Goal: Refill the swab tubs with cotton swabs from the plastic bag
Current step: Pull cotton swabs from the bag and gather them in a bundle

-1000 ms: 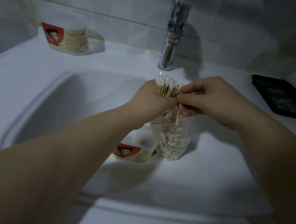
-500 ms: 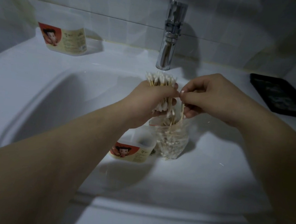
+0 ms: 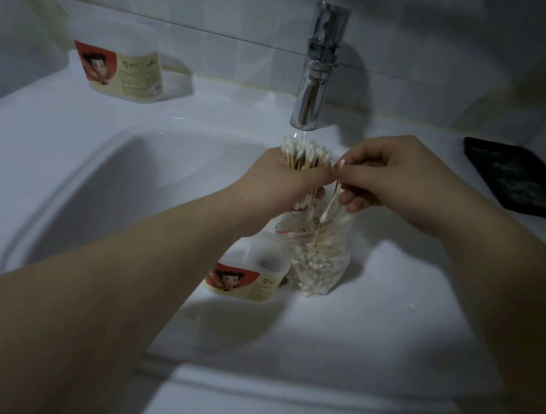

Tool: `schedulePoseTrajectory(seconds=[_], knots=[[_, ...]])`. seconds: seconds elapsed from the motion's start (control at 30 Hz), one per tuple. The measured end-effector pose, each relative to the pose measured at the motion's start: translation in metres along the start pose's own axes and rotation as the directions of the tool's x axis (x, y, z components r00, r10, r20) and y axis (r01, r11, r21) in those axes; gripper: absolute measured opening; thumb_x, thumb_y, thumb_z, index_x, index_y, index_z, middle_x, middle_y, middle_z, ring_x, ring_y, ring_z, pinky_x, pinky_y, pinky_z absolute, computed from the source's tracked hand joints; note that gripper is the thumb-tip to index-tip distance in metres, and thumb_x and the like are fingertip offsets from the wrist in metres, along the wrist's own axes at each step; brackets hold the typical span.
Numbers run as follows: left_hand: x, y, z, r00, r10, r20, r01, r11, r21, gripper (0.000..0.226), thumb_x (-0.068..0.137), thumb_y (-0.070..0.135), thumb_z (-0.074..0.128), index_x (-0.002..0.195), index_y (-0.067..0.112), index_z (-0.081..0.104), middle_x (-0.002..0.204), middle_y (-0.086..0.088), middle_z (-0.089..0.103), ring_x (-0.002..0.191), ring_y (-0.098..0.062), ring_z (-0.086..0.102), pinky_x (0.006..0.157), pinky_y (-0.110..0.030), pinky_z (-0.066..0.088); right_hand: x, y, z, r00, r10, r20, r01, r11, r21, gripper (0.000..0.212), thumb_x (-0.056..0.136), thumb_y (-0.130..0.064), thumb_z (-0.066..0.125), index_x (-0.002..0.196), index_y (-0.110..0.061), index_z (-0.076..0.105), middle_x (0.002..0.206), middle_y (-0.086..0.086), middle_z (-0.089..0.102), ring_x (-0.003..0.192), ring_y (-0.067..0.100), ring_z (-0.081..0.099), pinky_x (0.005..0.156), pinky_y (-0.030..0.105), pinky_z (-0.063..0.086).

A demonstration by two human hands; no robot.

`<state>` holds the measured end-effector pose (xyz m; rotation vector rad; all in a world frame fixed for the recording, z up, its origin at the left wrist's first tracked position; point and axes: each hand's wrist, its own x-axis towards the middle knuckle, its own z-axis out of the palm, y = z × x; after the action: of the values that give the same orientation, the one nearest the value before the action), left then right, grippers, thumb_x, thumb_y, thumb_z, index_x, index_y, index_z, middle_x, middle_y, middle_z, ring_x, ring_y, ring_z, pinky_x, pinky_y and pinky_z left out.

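left hand [image 3: 287,185] grips bundle [image 3: 305,153] | right hand [image 3: 397,182] pinches one swab [image 3: 330,203] | two tubs [image 3: 247,279] [image 3: 124,72] — one bag [image 3: 323,258]

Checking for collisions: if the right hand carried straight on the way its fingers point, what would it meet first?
Most likely the left hand, gripping a bundle of swabs just ahead. The right hand, pinching a single swab, looks nearly touching it, though depth is unclear.

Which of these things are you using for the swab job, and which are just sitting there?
For the job:
- bunch of swabs held in the left hand
- single swab pinched by the right hand
- plastic bag of swabs
- open tub beside it
- second tub on the back ledge

Just lying about:
- tap
- black tray on the right
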<state>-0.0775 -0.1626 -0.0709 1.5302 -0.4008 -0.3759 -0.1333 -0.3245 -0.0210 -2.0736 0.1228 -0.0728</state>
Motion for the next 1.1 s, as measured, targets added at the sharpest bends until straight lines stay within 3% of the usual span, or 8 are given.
schedulePoseTrajectory(seconds=[0.13, 0.23, 0.37, 0.6, 0.73, 0.8, 0.93, 1.1], knots=[[0.001, -0.002, 0.001, 0.999, 0.037, 0.015, -0.037, 0.999, 0.011, 0.036, 0.074, 0.028, 0.078, 0.101, 0.003, 0.073, 0.1, -0.023, 0.073, 0.096, -0.038, 0.072, 0.087, -0.051, 0.056, 0.0, -0.003, 0.001, 1.0, 0.003, -0.013, -0.001, 0.989, 0.149, 0.013, 0.094, 0.001, 0.065, 0.083, -0.004, 0.07, 0.064, 0.012, 0.068, 0.056, 0.017, 0.066, 0.056, 0.022, 0.057], [0.0, -0.005, 0.002, 0.995, 0.044, 0.087, -0.043, 0.999, -0.016, 0.033, 0.081, 0.016, 0.078, 0.108, 0.0, 0.072, 0.101, -0.02, 0.075, 0.098, -0.037, 0.072, 0.094, -0.049, 0.056, 0.001, -0.003, 0.003, 1.0, -0.014, -0.025, 0.019, 0.981, 0.191, 0.011, 0.095, 0.004, 0.064, 0.086, -0.002, 0.067, 0.067, 0.014, 0.066, 0.051, 0.016, 0.066, 0.054, 0.02, 0.056], [-0.002, -0.003, 0.003, 0.991, 0.065, 0.114, -0.063, 0.998, -0.027, 0.019, 0.086, 0.003, 0.074, 0.103, -0.002, 0.071, 0.09, -0.014, 0.072, 0.08, -0.024, 0.069, 0.075, -0.036, 0.055, 0.004, -0.001, 0.001, 0.997, -0.029, -0.069, 0.04, 0.984, 0.174, 0.011, 0.093, 0.002, 0.067, 0.086, -0.005, 0.07, 0.059, 0.007, 0.068, 0.051, 0.015, 0.064, 0.057, 0.02, 0.057], [-0.002, 0.001, 0.005, 0.997, 0.034, 0.071, -0.034, 0.999, -0.002, 0.009, 0.085, -0.001, 0.07, 0.088, 0.007, 0.069, 0.074, -0.01, 0.068, 0.071, -0.026, 0.067, 0.072, -0.041, 0.054, 0.006, -0.001, 0.002, 0.985, -0.034, -0.17, 0.078, 0.962, 0.261, 0.006, 0.091, 0.003, 0.07, 0.092, -0.002, 0.068, 0.077, 0.017, 0.066, 0.056, 0.015, 0.066, 0.058, 0.02, 0.055], [-0.002, 0.0, 0.004, 0.999, 0.009, 0.037, -0.008, 1.0, -0.024, 0.007, 0.086, -0.002, 0.068, 0.086, 0.005, 0.069, 0.071, -0.011, 0.067, 0.067, -0.026, 0.066, 0.069, -0.039, 0.055, 0.01, 0.003, 0.005, 0.978, -0.002, -0.209, 0.085, 0.919, 0.385, 0.017, 0.09, 0.004, 0.071, 0.106, -0.001, 0.069, 0.083, 0.016, 0.072, 0.063, 0.017, 0.069, 0.065, 0.021, 0.057], [-0.002, 0.0, 0.003, 0.999, 0.0, 0.039, 0.001, 1.0, -0.023, 0.006, 0.085, -0.001, 0.069, 0.087, 0.004, 0.069, 0.073, -0.012, 0.068, 0.068, -0.026, 0.067, 0.069, -0.038, 0.056, 0.013, 0.006, 0.005, 0.977, -0.012, -0.211, 0.084, 0.937, 0.338, 0.023, 0.091, -0.001, 0.072, 0.113, -0.004, 0.07, 0.085, 0.011, 0.075, 0.069, 0.015, 0.07, 0.065, 0.023, 0.056], [-0.003, -0.001, 0.004, 0.998, 0.002, 0.055, -0.001, 1.0, -0.015, 0.011, 0.081, 0.006, 0.074, 0.091, 0.007, 0.072, 0.079, -0.011, 0.072, 0.076, -0.027, 0.07, 0.076, -0.041, 0.058, 0.012, 0.009, 0.008, 0.989, -0.09, -0.121, 0.095, 0.995, 0.039, 0.022, 0.101, -0.016, 0.06, 0.117, -0.023, 0.073, 0.101, -0.004, 0.078, 0.091, 0.012, 0.074, 0.072, 0.032, 0.059], [-0.001, -0.003, 0.003, 1.0, 0.004, 0.023, -0.001, 0.996, -0.09, 0.012, 0.089, -0.001, 0.067, 0.093, 0.01, 0.072, 0.081, -0.009, 0.071, 0.079, -0.025, 0.07, 0.073, -0.038, 0.056, 0.001, 0.0, 0.014, 0.996, -0.053, 0.065, 0.042, 0.985, 0.17, 0.026, 0.103, -0.015, 0.054, 0.118, -0.009, 0.074, 0.116, 0.015, 0.073, 0.109, 0.024, 0.07, 0.076, 0.035, 0.059]])
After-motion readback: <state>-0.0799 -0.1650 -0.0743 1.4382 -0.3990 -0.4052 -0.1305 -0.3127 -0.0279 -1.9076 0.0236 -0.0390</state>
